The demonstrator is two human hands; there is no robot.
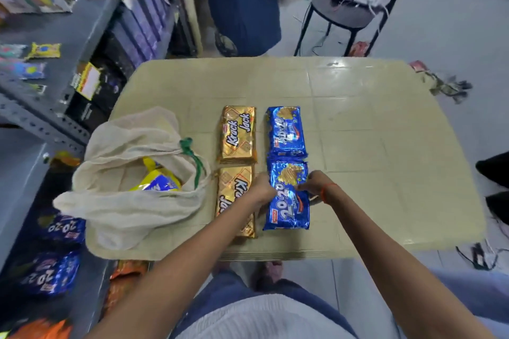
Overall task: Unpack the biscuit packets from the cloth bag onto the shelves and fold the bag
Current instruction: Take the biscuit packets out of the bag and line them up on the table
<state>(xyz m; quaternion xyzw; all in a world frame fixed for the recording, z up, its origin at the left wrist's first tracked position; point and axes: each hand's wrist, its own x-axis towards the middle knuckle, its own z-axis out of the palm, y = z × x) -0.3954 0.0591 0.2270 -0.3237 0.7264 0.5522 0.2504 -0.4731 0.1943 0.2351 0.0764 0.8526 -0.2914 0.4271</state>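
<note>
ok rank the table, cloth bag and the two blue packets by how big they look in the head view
1. table
2. cloth bag
3. near blue packet and far blue packet: about alike. The near one looks slightly bigger, but it lies closer to the camera, so I will not rank them.
</note>
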